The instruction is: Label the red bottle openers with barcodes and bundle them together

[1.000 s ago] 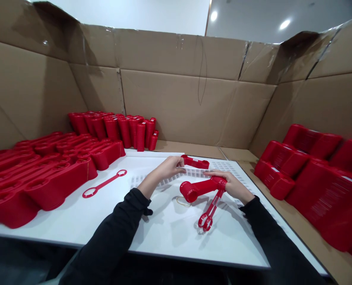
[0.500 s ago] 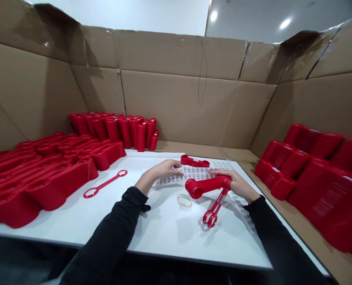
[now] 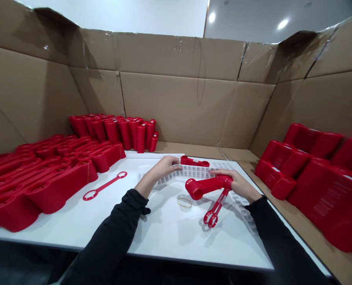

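Note:
A pale label sheet [image 3: 193, 171] printed with a grid of small labels bends upright between my hands. My left hand [image 3: 167, 166] pinches its upper edge between thumb and fingers. In my right hand [image 3: 236, 183] is a stack of red ring-ended plastic strips [image 3: 207, 186], held by its right end. My right index finger reaches along the sheet's edge. Out of the stack's right end, a couple of the red strips [image 3: 217, 208] hang fanned toward me. Part of the sheet trails below my right wrist. A yellow rubber band [image 3: 184, 202] lies on the table between my hands.
One loose red strip [image 3: 105, 186] lies left of my forearm. Many bundled stacks [image 3: 57, 174] fill the left side, with upright ones [image 3: 113, 128] behind. A small red bundle [image 3: 194, 161] lies beyond the sheet. Larger bundles [image 3: 324, 182] are piled right. Cardboard walls [image 3: 176, 95] enclose the table.
The label sheet has risen and now stands more upright, its middle band clearer. My left hand has shifted slightly up with its edge. My right hand and the red stack are nearly still.

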A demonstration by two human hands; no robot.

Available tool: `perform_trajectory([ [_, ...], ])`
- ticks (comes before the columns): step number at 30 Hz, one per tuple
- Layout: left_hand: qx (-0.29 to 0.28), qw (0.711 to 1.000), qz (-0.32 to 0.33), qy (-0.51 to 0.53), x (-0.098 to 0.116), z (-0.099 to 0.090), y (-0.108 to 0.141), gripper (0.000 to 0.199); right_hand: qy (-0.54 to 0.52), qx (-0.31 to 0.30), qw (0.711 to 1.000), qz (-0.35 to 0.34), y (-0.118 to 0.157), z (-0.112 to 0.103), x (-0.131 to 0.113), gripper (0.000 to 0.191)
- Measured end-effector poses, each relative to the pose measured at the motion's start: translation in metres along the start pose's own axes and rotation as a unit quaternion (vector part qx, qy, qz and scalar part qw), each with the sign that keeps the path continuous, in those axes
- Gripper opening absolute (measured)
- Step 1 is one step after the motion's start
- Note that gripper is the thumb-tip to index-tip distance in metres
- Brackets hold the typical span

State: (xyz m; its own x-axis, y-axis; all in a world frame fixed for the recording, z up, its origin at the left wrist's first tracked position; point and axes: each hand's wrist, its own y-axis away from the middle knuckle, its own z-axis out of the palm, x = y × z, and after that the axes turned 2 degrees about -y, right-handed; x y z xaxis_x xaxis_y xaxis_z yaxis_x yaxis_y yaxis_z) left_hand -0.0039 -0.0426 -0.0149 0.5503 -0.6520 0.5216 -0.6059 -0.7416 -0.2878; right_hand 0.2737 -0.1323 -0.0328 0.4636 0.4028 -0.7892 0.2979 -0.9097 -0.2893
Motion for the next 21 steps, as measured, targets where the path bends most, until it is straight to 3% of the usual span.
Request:
perform_trajectory([
  [3, 0.003, 1.000, 0.007, -0.006, 0.000, -0.002, 0.001, 0.025, -0.007, 0.000, 1.000, -0.003, 0.000, -0.002, 0.003, 0.040],
  [5, -0.025, 1.000, 0.000, -0.016, -0.003, -0.004, 0.002, 0.025, -0.006, 0.010, 1.000, -0.003, 0.001, -0.005, 0.005, 0.039],
  [10, -0.105, 0.990, -0.082, -0.056, -0.015, -0.009, 0.006, 0.045, -0.012, 0.040, 0.999, 0.032, 0.004, -0.015, 0.010, 0.036],
  [16, -0.090, 0.991, -0.081, -0.057, -0.018, -0.015, 0.008, 0.054, -0.014, 0.070, 0.996, 0.056, 0.007, -0.025, 0.012, 0.038],
  [21, -0.146, 0.985, -0.091, -0.015, -0.014, -0.022, 0.015, 0.060, -0.042, 0.082, 0.993, 0.073, 0.011, -0.038, 0.023, 0.043],
])
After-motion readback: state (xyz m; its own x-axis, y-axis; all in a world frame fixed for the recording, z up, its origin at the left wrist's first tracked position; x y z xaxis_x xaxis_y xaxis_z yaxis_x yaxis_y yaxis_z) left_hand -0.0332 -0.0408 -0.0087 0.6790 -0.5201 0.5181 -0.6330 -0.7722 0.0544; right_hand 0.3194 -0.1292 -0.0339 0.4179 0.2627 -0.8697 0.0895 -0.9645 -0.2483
